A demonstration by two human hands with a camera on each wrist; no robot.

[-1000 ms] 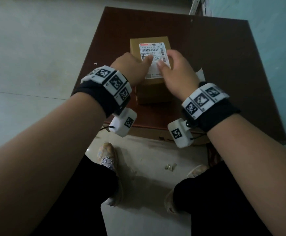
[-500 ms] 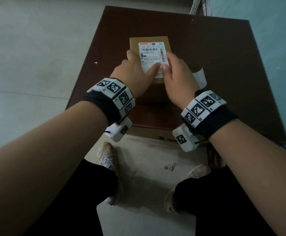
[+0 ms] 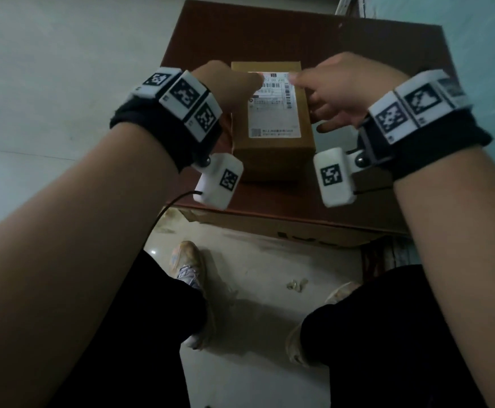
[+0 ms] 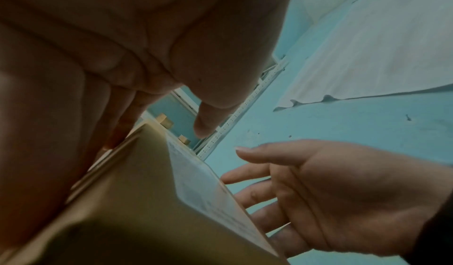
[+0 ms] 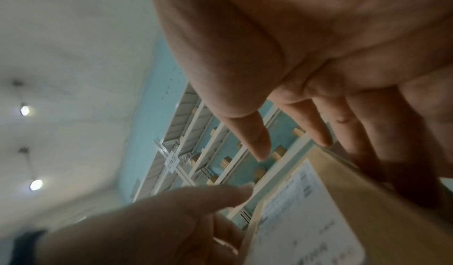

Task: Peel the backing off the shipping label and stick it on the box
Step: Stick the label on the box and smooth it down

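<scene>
A small brown cardboard box (image 3: 272,154) stands on the dark brown table (image 3: 358,69). The white shipping label (image 3: 272,110) lies flat on its top face. My left hand (image 3: 240,83) is at the box's left far edge, fingers straight along the side wall, thumb (image 4: 208,118) over the top. My right hand (image 3: 314,86) is at the right far edge, fingers spread and straight, one fingertip at the label's far right corner. In the wrist views the label (image 5: 301,220) and the box (image 4: 122,201) sit between the two hands. Neither hand holds anything.
A sliver of white paper (image 3: 320,128) shows on the table under my right hand. A larger cardboard carton (image 3: 299,231) sits below the table's near edge. A teal wall (image 3: 476,39) runs along the right. My feet stand on the pale floor.
Both hands left the middle of the label, slid to its far end and parted to the box's two sides. The label stays stuck flat.
</scene>
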